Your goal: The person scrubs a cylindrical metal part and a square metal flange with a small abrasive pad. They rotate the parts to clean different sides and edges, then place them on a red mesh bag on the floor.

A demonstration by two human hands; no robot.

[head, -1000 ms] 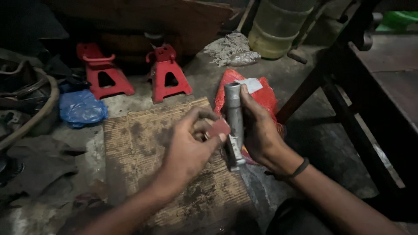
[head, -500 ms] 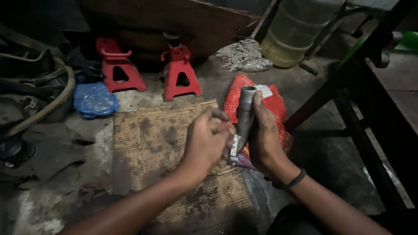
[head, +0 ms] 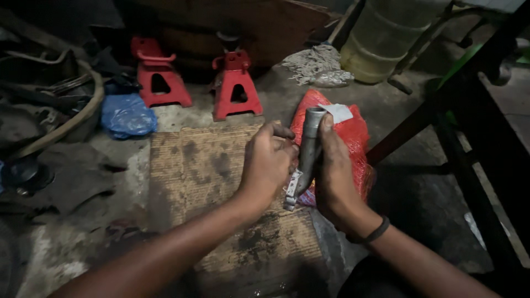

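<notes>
Between my two sets of fingers stands a grey metal tube, tilted slightly, its open end up and a notched fitting at its lower end. My right hand wraps it from behind, thumb along the upper wall, fingers closed on it. My left hand is curled tight against the tube's left side; whatever it pinches is hidden behind the knuckles, so I cannot tell what it grips. Beyond the right fingers lies a red mesh bag with a white tag. Under the left fingers sits a worn cardboard sheet on the floor. Farther out stand two red jack stands, their surroundings lost in gloom.
</notes>
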